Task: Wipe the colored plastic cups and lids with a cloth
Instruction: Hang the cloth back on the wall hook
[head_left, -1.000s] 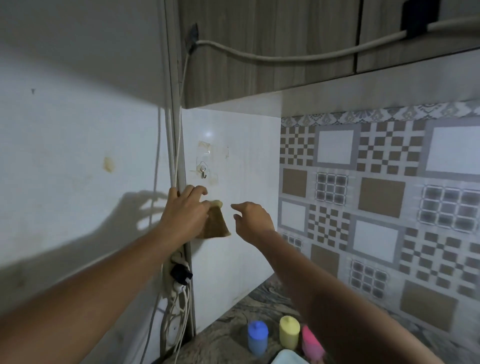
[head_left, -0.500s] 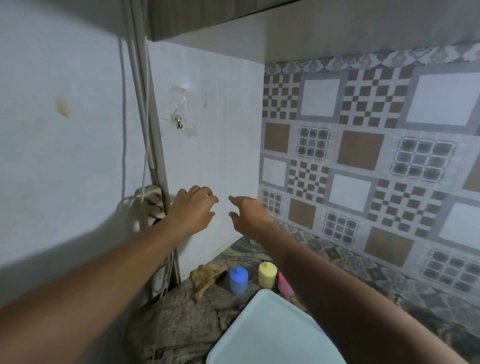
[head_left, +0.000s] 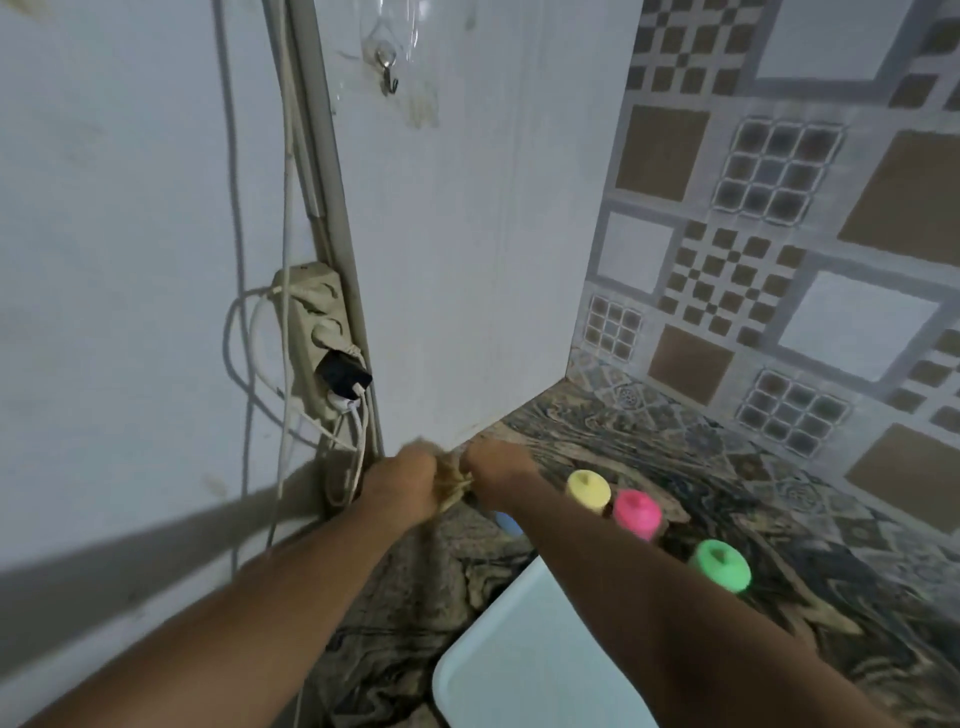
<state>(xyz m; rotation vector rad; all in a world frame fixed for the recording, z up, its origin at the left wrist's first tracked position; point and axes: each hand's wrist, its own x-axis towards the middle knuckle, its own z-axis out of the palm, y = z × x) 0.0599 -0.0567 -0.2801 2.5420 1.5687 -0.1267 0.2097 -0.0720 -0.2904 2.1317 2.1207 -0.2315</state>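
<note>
cloth: tan, bunched, blurred | hands: left hand and right hand both grip it

Dim corner, white wall, patterned tiles

Centre-right row: yellow cup, pink cup, green cup; sliver of blue cup left of them. Tan cloth. Brown-black marble-swirl countertop. Pale blue-white tray at bottom centre. Brown/grey/white checked wall tiles on the right. Beige power strip, black plug.
</note>
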